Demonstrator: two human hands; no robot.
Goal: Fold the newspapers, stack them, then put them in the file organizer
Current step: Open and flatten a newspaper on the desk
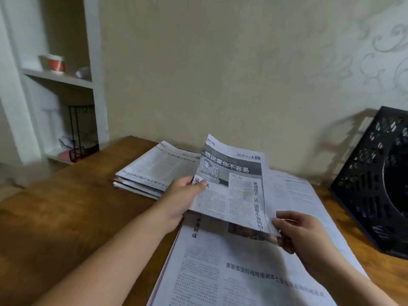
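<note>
A folded newspaper (234, 186) hangs just above the wooden table (72, 208), held by both hands. My left hand (181, 195) pinches its left edge, thumb on top. My right hand (295, 230) grips its near right corner. Under it an unfolded newspaper (242, 272) lies spread flat, reaching to the table's near edge. A stack of folded newspapers (154, 171) rests at the back of the table, left of the held paper. The black lattice file organizer (371, 182) stands at the far right, tilted against the wall.
A beige patterned wall runs along the table's back edge. To the left stands a white shelf unit (61, 76) holding a red-and-white cup (54, 62) and, lower, a black wire rack (77, 138). Bare wood shows on the table's left half.
</note>
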